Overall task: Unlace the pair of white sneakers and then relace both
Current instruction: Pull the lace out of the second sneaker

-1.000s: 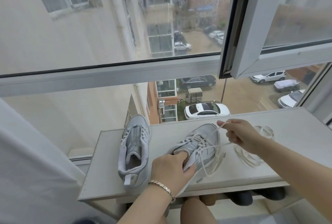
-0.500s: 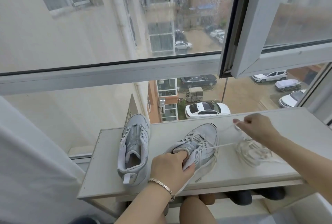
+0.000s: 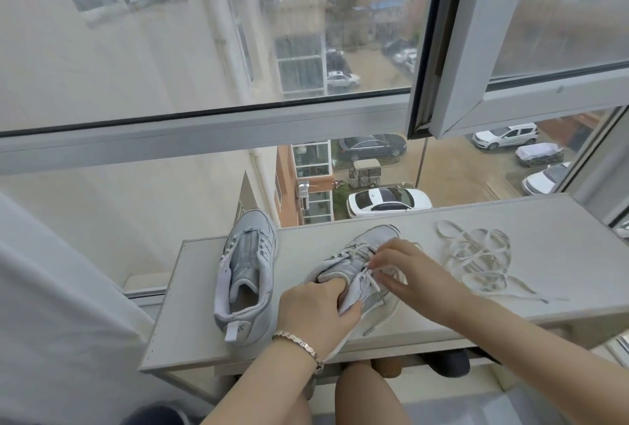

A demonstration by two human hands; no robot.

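Work item: laced sneaker [image 3: 360, 251], middle of the table [image 3: 561, 240], near edge. Long axis runs heel near-left to toe far-right, and it looks rolled slightly onto its side.

Left hand [image 3: 318, 314] is at the heel end. Its fingers are tucked into the collar with the thumb clamped on the outside wall, so it's a firm grip and the anchor.

Right hand [image 3: 408, 271] comes in from the right, across the axis. Its bent fingertips [image 3: 374, 261] sit on the threaded lace [image 3: 373, 283] at the mid eyelets. Can't tell whether that's a true pinch or just contact.

One lace tail trails off the near edge, by the left wrist.

Unlaced sneaker [image 3: 250, 264] is just left of it, upright, toe far, with empty eyelets. Neither hand is on it.

Loose lace [image 3: 476, 257] is piled on the right of the table, apart from both shoes. The right hand is the nearer one.

Judgement: this is the unlacing stage on shoe two. The eyelet rows run along the shoe axis, so each crossing pulls out sideways, to the right and away from the left-hand anchor. That makes the right hand the puller. It should work from the collar towards the toe.

Risk: the trailing tail could snag under the left wrist.
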